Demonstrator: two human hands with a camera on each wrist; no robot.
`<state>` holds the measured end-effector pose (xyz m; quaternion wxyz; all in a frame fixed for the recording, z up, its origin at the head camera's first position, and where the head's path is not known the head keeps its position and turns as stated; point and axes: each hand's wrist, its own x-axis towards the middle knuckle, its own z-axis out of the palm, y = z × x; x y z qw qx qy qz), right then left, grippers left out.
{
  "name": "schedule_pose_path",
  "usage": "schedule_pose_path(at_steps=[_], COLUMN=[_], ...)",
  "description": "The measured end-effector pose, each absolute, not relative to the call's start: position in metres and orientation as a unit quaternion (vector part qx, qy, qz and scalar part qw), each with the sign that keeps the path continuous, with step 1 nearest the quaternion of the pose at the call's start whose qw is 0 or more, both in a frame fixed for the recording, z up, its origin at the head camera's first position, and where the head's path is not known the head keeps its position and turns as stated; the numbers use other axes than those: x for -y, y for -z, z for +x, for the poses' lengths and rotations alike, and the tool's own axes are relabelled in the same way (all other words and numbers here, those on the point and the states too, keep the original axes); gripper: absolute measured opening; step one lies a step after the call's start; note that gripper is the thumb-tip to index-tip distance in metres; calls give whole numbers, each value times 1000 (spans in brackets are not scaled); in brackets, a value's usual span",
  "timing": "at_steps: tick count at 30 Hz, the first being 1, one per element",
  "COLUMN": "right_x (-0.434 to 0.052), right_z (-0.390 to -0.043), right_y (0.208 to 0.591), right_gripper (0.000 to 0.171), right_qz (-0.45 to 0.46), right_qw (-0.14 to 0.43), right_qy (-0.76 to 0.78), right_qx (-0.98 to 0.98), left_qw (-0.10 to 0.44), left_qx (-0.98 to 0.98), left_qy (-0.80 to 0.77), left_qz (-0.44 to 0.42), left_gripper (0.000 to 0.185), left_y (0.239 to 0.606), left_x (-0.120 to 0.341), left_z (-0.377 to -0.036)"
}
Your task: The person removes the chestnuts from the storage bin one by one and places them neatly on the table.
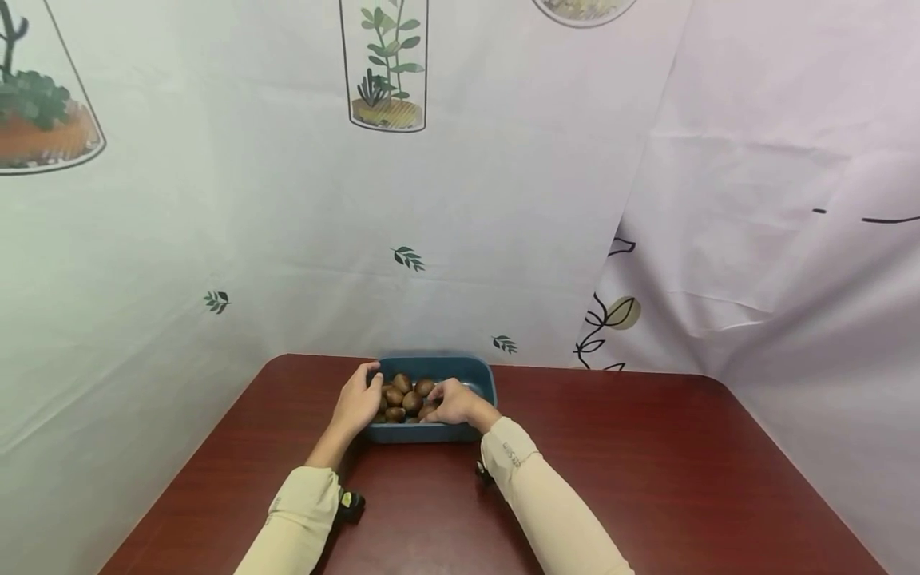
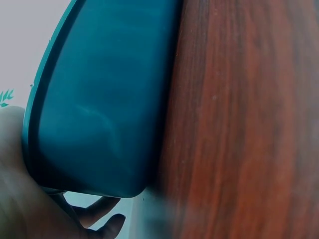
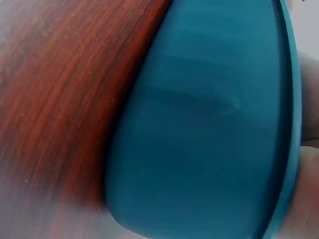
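Observation:
A blue plastic tub (image 1: 470,375) stands at the far middle of the dark red table (image 1: 647,479) and holds several brown chestnuts (image 1: 402,383). My left hand (image 1: 357,401) grips the tub's left end, thumb over the rim. In the left wrist view its fingers (image 2: 102,219) curl round the tub's outer wall (image 2: 99,99). My right hand (image 1: 451,403) reaches over the near rim into the tub, fingers curled down on a chestnut (image 1: 429,410) at the near right. The right wrist view shows only the tub's wall (image 3: 209,134) and a blurred strip of hand (image 3: 310,199).
Printed fabric hangs close behind the tub and along both sides of the table (image 1: 446,200). The tabletop in front of the tub is bare apart from my cream sleeves (image 1: 546,503) and the wrist cameras' mounts (image 1: 350,501).

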<state>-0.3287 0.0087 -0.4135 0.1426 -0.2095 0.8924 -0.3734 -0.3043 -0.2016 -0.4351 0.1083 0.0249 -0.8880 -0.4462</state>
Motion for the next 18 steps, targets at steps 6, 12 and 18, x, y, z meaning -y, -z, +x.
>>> schedule_pose_path(at_steps=[6, 12, 18], right_x=[-19, -35, -53], right_z=[-320, -310, -296], right_y=[403, 391, 386], right_gripper=[37, 19, 17], right_qz=[-200, -208, -192], right_qw=[126, 116, 149], right_qy=[451, 528, 576], right_qx=[-861, -815, -781], left_qw=[105, 98, 99], left_qx=[892, 891, 892], left_qy=[440, 443, 442], left_qz=[27, 20, 14], left_gripper=[46, 47, 47], left_y=[435, 434, 433], left_x=[200, 200, 203], left_z=[-302, -302, -304])
